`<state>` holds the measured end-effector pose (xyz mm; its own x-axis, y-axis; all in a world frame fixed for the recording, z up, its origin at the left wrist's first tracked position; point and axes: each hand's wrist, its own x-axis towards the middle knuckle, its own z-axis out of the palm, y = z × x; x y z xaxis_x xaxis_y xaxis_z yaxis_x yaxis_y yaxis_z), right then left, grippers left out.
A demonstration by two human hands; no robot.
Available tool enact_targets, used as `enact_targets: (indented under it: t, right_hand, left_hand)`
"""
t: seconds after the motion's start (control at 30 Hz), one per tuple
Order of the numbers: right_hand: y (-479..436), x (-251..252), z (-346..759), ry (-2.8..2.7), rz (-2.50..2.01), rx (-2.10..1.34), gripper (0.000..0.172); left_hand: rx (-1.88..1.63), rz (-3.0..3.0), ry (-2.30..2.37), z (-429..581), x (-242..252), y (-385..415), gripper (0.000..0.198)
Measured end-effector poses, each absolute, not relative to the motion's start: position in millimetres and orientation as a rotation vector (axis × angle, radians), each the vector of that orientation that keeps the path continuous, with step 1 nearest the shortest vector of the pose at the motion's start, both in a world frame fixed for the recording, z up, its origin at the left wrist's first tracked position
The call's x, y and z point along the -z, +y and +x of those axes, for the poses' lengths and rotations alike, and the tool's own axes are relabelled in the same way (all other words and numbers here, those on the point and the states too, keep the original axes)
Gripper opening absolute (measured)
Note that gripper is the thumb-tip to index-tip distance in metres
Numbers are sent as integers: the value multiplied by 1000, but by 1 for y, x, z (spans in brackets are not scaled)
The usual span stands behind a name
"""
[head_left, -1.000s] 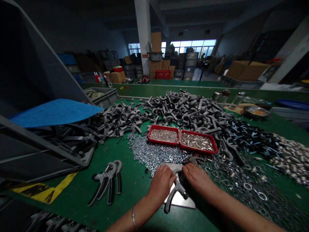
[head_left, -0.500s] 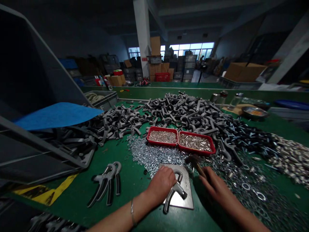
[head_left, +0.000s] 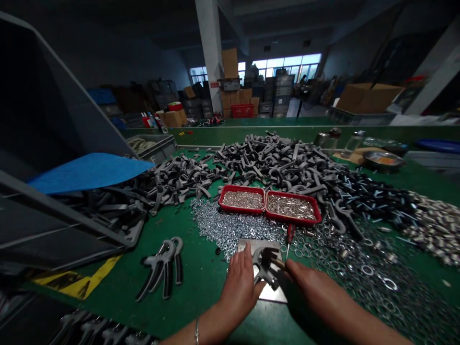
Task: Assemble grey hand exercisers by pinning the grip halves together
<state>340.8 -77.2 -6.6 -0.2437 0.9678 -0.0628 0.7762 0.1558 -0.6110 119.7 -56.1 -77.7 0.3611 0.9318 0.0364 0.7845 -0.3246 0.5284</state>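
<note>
A grey and black spring hand grip [head_left: 265, 277] lies on a flat metal plate [head_left: 275, 295]. My left hand [head_left: 240, 278] is over its left side, thumb against it and fingers extended; its handles are mostly hidden under this hand. My right hand [head_left: 309, 282] is closed around the wooden handle of a hammer [head_left: 270, 258], whose dark head is at the top of the hand grip. Just beyond the plate lies a screwdriver [head_left: 290, 235] with a red handle. To the left, several similar hand grips [head_left: 163, 268] lie together on the green table.
Two red trays [head_left: 241, 210] of small metal pins stand behind the plate, amid loose nuts [head_left: 230, 230] and washers [head_left: 366, 270]. Grey handle parts [head_left: 280, 163] are heaped beyond. A tilted grey crate [head_left: 72, 230] rises at left. Black parts with bolts [head_left: 373, 199] lie at right.
The hammer has moved left and down onto the hand grip. My left hand's fingers have straightened, and it now covers the handles. The screwdriver has come into clear sight.
</note>
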Motion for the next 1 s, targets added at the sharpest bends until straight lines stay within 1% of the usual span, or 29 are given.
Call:
enact_targets:
  t: [0.07,0.13,0.2,0.23,0.27,0.3,0.37,0.43,0.5,0.53,0.63,0.77,0.87,0.93,1.0]
  right_hand:
    - [-77,12,346,-2020,-1640,-1027,29]
    - [-80,21,359,-1760,-1697,-1306,38]
    - [-83,29,379,-1497,-1859,-1410,47]
    - [-83,33,390,-1469,-1938,-1386,49]
    - [-82,35,401,-1526,-2010,-1284,49]
    - [-78,36,410,-1639,-2063,-1111,48]
    - [-64,36,418,-1881,-2113,-680,43]
    - [-42,37,411,-1962,-2140,-360,39]
    - [-17,42,393,-1943,-2183,-267,36]
    - [-5,46,383,-1908,-2213,-258,34]
    - [19,57,364,-1793,-2269,-258,29]
    - [20,54,370,-1692,-2194,-396,25]
    - [5,40,366,-1668,-2024,-545,29]
    - [-7,33,348,-1562,-1810,-801,34]
    - [-17,33,322,-1321,-1540,-1094,34]
  left_hand:
    - [-473,2182,1487,121,75,-54,91]
    - [-506,2142,1442,119,66,-48,90]
    - [-534,1982,1352,115,56,-41,86]
    - [-538,1867,1303,112,52,-36,83]
    - [-539,1765,1265,109,48,-32,81]
    - [-547,1706,1250,106,46,-27,79]
    - [-597,1761,1273,99,47,-18,74]
    - [-649,1939,1296,93,53,-11,56]
    - [-655,2044,1270,86,60,-9,36]
    - [-651,2060,1255,82,63,-10,32]
    - [-642,2056,1238,72,69,-17,38]
    - [-616,2019,1268,68,69,-24,39]
    - [-601,1989,1283,71,67,-25,37]
    - [-595,1972,1280,73,65,-25,36]
    - [-582,1962,1281,73,64,-25,36]
